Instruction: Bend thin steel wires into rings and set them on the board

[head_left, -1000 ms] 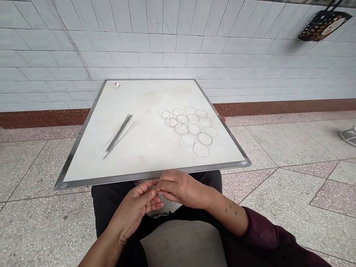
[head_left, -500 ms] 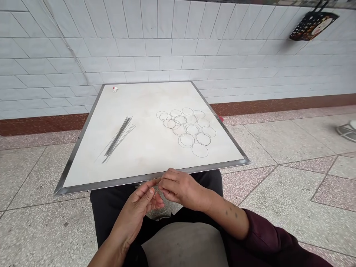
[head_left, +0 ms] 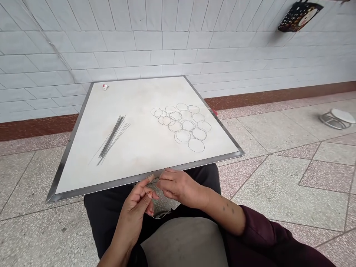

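Observation:
My left hand (head_left: 139,202) and my right hand (head_left: 178,187) meet over my lap, just below the near edge of the white table (head_left: 144,155). Both pinch a thin wire loop (head_left: 162,213), which curves down beneath the fingers. On the table's right half lie several finished wire rings (head_left: 183,124), overlapping in a cluster. A bundle of straight wires (head_left: 112,139) lies slanted on the left half.
A small red and white object (head_left: 105,86) sits at the table's far left corner. A white tiled wall stands behind the table. A dark dotted bag (head_left: 299,15) hangs at the top right. A round white stool (head_left: 337,118) stands on the floor at the right.
The view has swung slightly right and down. My hands stay together at the table's edge, the left fingers shifting on the wire, and the loop now shows below them.

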`<state>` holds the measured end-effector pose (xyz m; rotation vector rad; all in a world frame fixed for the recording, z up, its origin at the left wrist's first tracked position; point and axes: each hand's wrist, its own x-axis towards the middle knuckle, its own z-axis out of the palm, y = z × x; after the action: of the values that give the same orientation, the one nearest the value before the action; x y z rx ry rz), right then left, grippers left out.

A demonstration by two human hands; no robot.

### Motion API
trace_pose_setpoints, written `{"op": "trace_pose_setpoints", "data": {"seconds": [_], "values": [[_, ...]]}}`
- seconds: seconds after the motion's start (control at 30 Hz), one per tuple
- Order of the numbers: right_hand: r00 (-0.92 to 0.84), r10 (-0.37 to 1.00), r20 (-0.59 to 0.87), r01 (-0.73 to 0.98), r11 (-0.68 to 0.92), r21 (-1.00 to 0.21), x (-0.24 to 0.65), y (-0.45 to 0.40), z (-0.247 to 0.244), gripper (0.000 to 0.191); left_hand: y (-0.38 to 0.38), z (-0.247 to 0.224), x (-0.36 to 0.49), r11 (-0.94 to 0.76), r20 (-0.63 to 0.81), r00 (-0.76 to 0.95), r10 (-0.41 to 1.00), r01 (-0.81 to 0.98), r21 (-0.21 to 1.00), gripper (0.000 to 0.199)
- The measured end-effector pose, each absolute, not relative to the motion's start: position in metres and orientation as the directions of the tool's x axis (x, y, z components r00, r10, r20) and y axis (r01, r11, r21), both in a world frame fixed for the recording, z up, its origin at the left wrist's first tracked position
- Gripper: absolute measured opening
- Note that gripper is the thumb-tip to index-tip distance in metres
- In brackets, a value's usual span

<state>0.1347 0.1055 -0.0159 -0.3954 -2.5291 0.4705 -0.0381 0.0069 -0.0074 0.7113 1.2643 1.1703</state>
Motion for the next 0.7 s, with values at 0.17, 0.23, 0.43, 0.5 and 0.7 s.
{"op": "trace_pose_setpoints", "data": {"seconds": [0.17, 0.23, 0.43, 0.5, 0.7], "values": [[-0.753, 0.437, 0.491, 0.204, 0.866, -0.457, 0.131, 0.101, -0.021, 0.015, 0.007, -0.009, -0.041, 0.321, -0.395, -0.089, 0.914, -0.437, 0.840, 0.047], [-0.671, 0.520, 0.528, 0.221, 0.820, -0.528, 0.128, 0.100, -0.023, 0.013, 0.007, -0.009, -0.040, 0.290, -0.395, -0.078, 0.916, -0.552, 0.781, 0.043], [-0.539, 0.706, 0.459, 0.270, 0.661, -0.700, 0.124, 0.095, -0.019, 0.011, 0.003, -0.011, -0.022, 0.316, -0.371, 0.121, 0.921, -0.790, 0.526, 0.055], [-0.527, 0.739, 0.419, 0.289, 0.620, -0.729, 0.124, 0.093, -0.018, 0.012, 0.002, -0.011, -0.017, 0.371, -0.359, 0.211, 0.909, -0.803, 0.467, 0.060], [-0.461, 0.791, 0.402, 0.317, 0.570, -0.758, 0.123, 0.092, -0.020, 0.016, -0.001, -0.016, -0.015, 0.309, -0.250, 0.195, 0.948, -0.747, 0.589, 0.066]]}}
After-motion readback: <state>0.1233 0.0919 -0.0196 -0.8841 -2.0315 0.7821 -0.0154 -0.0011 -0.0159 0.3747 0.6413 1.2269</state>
